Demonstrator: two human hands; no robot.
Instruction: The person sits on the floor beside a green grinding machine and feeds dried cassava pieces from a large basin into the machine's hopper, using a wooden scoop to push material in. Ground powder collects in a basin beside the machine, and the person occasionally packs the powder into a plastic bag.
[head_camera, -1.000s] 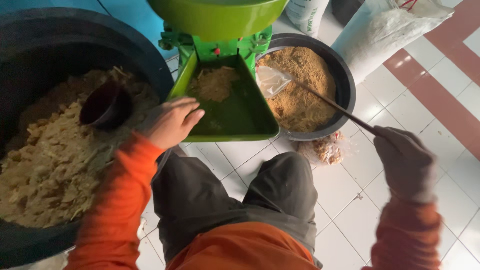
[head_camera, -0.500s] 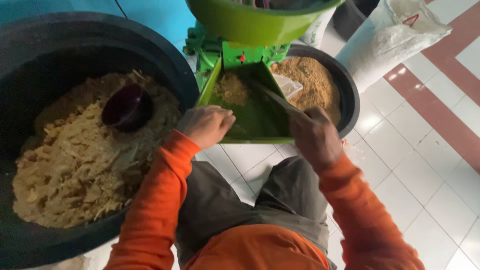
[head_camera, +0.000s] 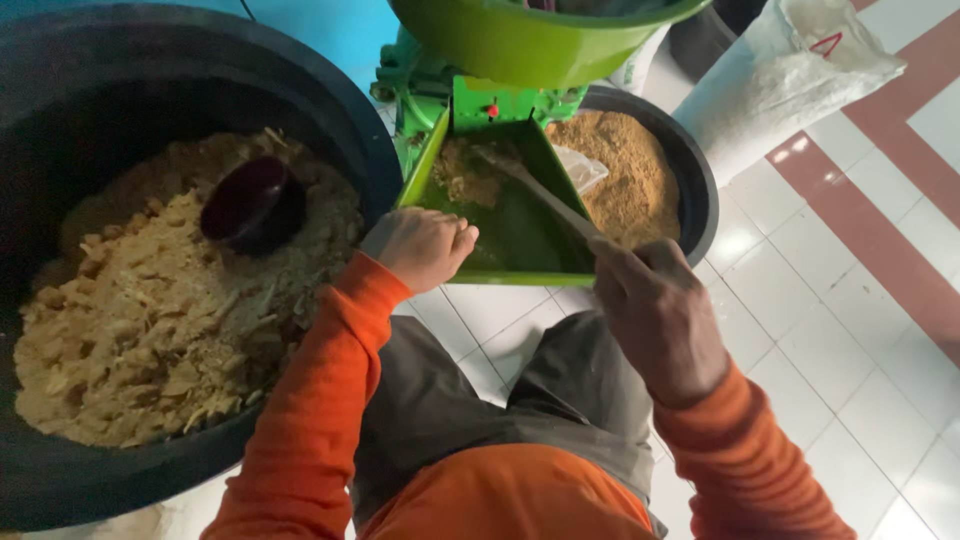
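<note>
White floor tiles (head_camera: 800, 330) lie below a green chute (head_camera: 520, 225). Curled shut, the left hand (head_camera: 425, 245) rests on the chute's near edge; the right hand (head_camera: 655, 310) grips a stick (head_camera: 530, 185) reaching into brown meal (head_camera: 465, 175) there.

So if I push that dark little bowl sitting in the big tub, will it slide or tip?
The bowl probably tips rather than slides: it already leans in loose, lumpy mash. It looks small and empty, so likely light.

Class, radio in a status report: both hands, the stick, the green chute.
Left hand gripping green chute edge. Right hand holding stick, tip in brown meal on chute. Nothing blocking.
</note>
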